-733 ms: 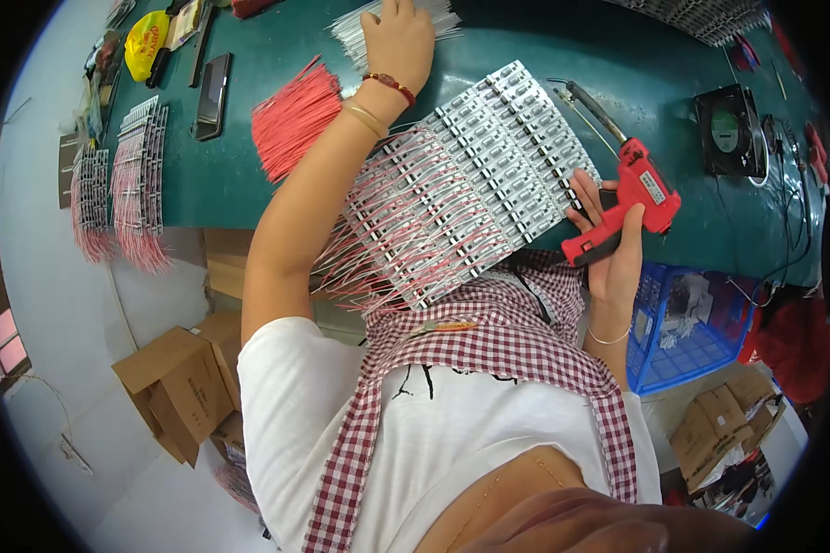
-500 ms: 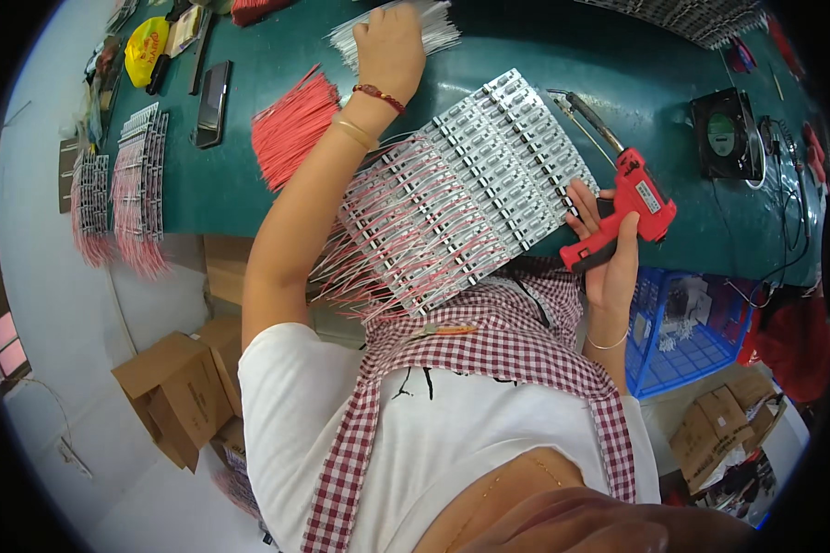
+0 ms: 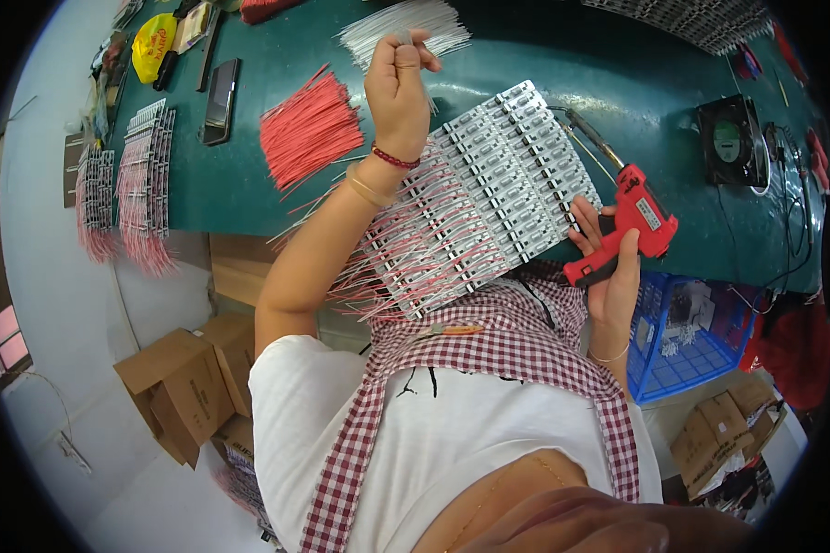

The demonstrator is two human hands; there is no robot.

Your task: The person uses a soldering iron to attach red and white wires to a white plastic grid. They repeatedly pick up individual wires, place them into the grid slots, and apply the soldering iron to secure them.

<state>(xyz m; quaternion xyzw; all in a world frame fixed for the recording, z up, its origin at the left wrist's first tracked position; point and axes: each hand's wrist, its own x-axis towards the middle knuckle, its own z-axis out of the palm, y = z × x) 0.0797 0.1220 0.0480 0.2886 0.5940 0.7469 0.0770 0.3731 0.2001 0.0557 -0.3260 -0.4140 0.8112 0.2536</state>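
Observation:
My left hand is raised by the pile of white wires, its fingers curled together. A thin white strand shows beside its fingers, so it seems to hold a white wire; how many is hidden. My right hand grips a red soldering gun, its metal tip pointing up and left. Some right fingers rest at the edge of a panel of small metal circuit boards. On the panel's left part, rows of red and white wires are attached and trail off its edge. Left of it lies a pile of red wires.
Wired panels stand at the table's left end, near a phone and a yellow bag. A black fan with cables sits at right. Below are a blue crate and cardboard boxes.
My left hand has drawn back from the white wire pile toward the panel, its fingers turned to the right. My right hand keeps its grip on the soldering gun. The whole view has shifted slightly.

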